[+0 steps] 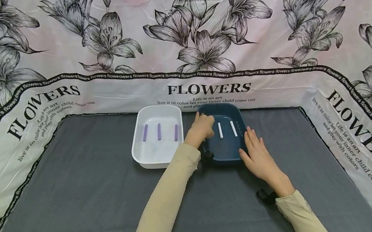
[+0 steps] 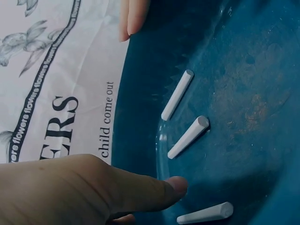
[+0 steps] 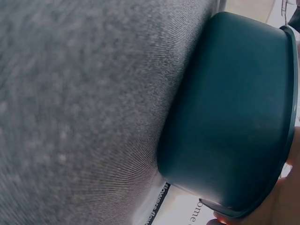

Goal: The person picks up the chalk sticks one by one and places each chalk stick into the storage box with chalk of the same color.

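Observation:
A dark blue tray (image 1: pixel 227 155) stands on the grey cloth, with three white chalk sticks (image 2: pixel 189 136) on its floor. My left hand (image 1: pixel 202 127) grips its left side near the far corner. The left thumb (image 2: pixel 159 190) reaches inside over the wall, close to the nearest chalk stick (image 2: pixel 206 213), while most of the other fingers are hidden. At the tray's right side, my right hand (image 1: pixel 260 159) rests along the rim with its fingers straight. In the right wrist view, the right fingers (image 3: pixel 286 197) touch the rim beside the tray's outer wall.
A white tray (image 1: pixel 153 162) with three purple chalk sticks (image 1: pixel 159 132) stands immediately left of the blue one. Behind both trays lies the flower-printed border (image 1: pixel 127 92) of the cloth. Grey cloth (image 1: pixel 88 197) spreads in front and to the sides.

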{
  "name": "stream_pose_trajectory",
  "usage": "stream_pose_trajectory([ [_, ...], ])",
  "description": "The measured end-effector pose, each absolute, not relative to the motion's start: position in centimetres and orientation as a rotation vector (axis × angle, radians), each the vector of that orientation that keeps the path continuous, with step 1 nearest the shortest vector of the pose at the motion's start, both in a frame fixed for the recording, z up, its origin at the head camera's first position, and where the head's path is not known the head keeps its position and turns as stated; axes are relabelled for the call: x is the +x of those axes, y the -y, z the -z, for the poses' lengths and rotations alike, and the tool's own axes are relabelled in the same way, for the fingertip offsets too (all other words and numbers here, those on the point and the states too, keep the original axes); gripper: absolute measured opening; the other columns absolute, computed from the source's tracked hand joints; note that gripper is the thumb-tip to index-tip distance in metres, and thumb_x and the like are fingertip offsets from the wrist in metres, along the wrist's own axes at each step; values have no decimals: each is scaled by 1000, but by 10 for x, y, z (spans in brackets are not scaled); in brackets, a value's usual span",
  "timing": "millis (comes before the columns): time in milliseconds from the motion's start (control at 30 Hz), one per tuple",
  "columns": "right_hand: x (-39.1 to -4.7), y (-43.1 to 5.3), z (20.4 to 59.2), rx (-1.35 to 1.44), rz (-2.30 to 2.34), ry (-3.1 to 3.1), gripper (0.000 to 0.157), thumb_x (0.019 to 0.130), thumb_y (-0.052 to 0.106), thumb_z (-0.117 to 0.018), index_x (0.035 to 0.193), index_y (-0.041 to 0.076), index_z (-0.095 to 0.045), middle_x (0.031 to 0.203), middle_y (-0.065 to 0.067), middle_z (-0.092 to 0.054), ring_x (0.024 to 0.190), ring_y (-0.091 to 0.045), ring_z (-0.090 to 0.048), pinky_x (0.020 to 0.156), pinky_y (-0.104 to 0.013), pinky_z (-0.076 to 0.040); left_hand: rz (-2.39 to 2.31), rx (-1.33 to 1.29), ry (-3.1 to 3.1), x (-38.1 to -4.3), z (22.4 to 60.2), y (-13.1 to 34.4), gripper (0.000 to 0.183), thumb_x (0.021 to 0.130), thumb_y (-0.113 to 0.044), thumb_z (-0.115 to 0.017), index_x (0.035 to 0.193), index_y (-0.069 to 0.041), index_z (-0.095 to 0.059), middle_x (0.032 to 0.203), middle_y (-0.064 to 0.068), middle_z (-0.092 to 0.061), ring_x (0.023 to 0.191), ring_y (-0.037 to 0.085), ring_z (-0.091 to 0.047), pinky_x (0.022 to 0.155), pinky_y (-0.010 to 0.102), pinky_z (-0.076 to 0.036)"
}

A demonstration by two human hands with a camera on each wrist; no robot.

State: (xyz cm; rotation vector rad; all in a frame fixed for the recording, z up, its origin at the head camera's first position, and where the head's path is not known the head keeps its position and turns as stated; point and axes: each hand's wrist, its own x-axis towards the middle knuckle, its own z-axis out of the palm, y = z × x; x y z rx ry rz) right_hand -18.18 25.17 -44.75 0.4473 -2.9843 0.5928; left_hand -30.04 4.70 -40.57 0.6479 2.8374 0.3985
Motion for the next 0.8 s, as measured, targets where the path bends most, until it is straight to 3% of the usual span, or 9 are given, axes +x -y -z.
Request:
stream_pose_trajectory([
  [267, -184, -256, 442, 481, -606, 2964, 70, 102, 28, -50, 151, -14, -22, 162, -27, -11, 149, -41, -9, 116, -63, -9, -347, 709, -2863, -294, 393, -45, 17, 88, -5, -68, 104, -9, -67, 129, 8, -64, 147, 33, -25, 122, 44, -6],
  [500, -186, -262, 432, 506, -601, 2960, 71, 102, 28, -52, 151, -14, -23, 160, -29, -15, 148, -43, -13, 117, -61, -6, -309, 777, -2952, -282, 378, -39, 9, 92, -8, -63, 97, -10, -69, 130, 9, -62, 147, 33, -27, 122, 45, -8],
  [700, -185, -266, 419, 484, -615, 2889, 69, 100, 23, -57, 151, -11, -26, 155, -31, -28, 145, -46, -23, 118, -60, -9, -280, 793, -3040, -261, 369, -28, 34, 101, -20, -52, 132, -11, -63, 141, 10, -56, 146, 34, -30, 121, 48, -11],
  [800, -182, -267, 412, 470, -594, 2830, 66, 98, 20, -59, 150, -9, -31, 150, -32, -36, 141, -48, -30, 117, -59, -14, -263, 790, -3103, -250, 366, -19, 40, 102, -25, -52, 140, -12, -57, 142, 10, -55, 144, 34, -32, 120, 51, -14],
])
